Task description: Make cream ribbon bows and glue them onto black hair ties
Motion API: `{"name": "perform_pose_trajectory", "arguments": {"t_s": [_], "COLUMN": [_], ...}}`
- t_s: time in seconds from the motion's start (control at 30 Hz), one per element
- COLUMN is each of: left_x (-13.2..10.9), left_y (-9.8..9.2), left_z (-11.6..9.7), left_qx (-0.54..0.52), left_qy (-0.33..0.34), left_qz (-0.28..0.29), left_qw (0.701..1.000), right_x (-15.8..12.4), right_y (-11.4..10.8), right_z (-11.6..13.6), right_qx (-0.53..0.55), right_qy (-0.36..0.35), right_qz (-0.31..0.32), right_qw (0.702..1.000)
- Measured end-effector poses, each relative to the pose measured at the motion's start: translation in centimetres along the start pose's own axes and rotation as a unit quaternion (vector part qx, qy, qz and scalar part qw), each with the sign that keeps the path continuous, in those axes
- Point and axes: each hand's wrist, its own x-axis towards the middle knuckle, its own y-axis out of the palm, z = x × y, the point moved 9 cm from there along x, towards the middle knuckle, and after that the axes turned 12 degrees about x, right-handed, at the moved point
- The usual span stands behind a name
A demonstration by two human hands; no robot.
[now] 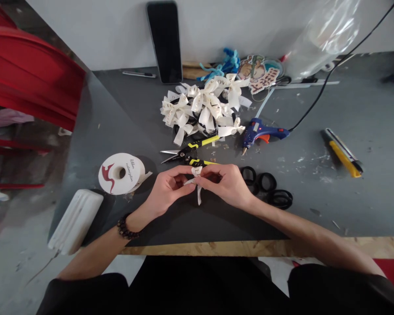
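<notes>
Both my left hand (169,189) and my right hand (226,183) pinch a short white ribbon (199,195) between thumb and fingers. The ribbon is looped at the top, and one tail hangs down between the hands. Just beyond my fingers lie yellow-and-black snips (185,154) with their blades apart, one handle partly behind my hands. Several black hair ties (267,182) rest to the right of my right hand. Left of my left hand stands a white ribbon spool (118,174) with printed lettering. Farther back is a pile of white ribbon bows (205,105) with black bands among them.
A blue glue gun (261,132) with a black cord lies right of the bows. A yellow box cutter (344,154) is at right. A phone (166,41) leans on the wall. A white device (76,221) sits at the left edge, near a red chair (29,70).
</notes>
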Motion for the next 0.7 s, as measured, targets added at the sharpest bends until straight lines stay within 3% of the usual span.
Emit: {"name": "perform_pose_trajectory", "arguments": {"t_s": [0.27,0.47,0.63,0.7], "left_x": [0.0,0.0,0.1,0.1], "left_y": [0.6,-0.2,-0.4,-0.6], "left_z": [-0.5,-0.1,-0.3,-0.2], "left_qx": [0.000,-0.038,-0.046,-0.048], "left_qy": [0.014,0.013,0.033,0.035], "left_qz": [0.028,-0.034,-0.053,-0.071], "left_qw": [1.000,0.999,0.997,0.996], "right_x": [-0.1,0.2,0.5,0.6], "right_y": [0.0,-0.5,0.1,-0.2], "right_z": [0.8,0.8,0.2,0.3], "right_qx": [-0.023,-0.028,0.087,0.094], "right_qy": [-0.020,-0.007,0.043,0.043], "right_qz": [0.000,0.001,0.073,0.075], "right_qw": [1.000,1.000,0.993,0.992]}}
